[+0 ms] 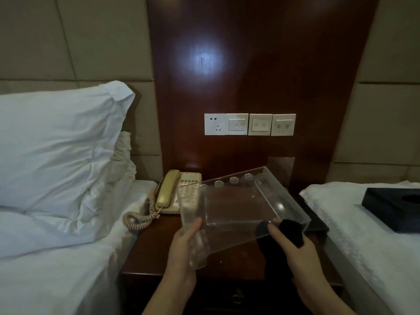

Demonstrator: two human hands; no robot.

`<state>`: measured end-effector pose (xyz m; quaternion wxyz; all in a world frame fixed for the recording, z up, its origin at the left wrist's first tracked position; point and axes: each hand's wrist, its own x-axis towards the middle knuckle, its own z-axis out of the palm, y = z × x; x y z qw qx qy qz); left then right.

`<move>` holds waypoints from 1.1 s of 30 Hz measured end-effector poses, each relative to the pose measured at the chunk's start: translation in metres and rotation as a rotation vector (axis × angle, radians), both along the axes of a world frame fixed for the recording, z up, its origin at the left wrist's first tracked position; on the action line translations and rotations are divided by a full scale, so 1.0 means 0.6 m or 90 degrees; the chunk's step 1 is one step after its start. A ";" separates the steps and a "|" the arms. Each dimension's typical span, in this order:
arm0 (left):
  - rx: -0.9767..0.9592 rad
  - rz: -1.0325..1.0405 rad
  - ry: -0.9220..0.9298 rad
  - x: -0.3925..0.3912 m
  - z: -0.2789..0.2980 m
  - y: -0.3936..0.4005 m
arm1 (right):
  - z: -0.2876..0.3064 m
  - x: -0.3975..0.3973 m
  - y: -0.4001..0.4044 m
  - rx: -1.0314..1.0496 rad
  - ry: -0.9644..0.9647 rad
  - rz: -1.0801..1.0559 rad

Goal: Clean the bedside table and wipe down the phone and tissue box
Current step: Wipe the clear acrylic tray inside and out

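Observation:
A clear acrylic tray (238,203) is held tilted above the dark wooden bedside table (154,253). My left hand (185,244) grips its near left corner, thumb on the wall. My right hand (293,244) holds a black cloth (289,233) against the tray's near right edge, one finger resting on the acrylic. A beige corded phone (169,189) sits at the back left of the table, its coiled cord hanging over the left edge. A black tissue box (393,208) lies on the right bed.
A white pillow (59,153) and bedding fill the left side, a second white bed (354,223) the right. A socket and switch panel (250,124) is on the wooden wall. A flat black item (316,221) lies at the table's right under the tray.

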<state>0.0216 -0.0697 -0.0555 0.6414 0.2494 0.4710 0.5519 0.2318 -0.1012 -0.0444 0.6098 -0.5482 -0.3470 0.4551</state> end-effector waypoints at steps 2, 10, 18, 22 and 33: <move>-0.004 -0.015 -0.050 -0.013 -0.001 0.007 | -0.008 0.000 -0.001 -0.025 -0.055 0.090; 0.013 0.022 -0.060 -0.015 0.022 0.052 | -0.033 -0.027 0.085 -0.225 0.058 -0.016; -0.018 0.045 -0.038 -0.011 -0.001 0.090 | -0.073 -0.034 0.188 -0.328 0.092 -0.066; -0.012 0.054 -0.024 -0.013 -0.002 0.102 | -0.086 -0.025 0.211 -0.355 0.043 -0.096; -0.035 0.066 -0.033 -0.006 0.031 0.113 | -0.075 -0.033 0.210 -0.364 0.157 -0.152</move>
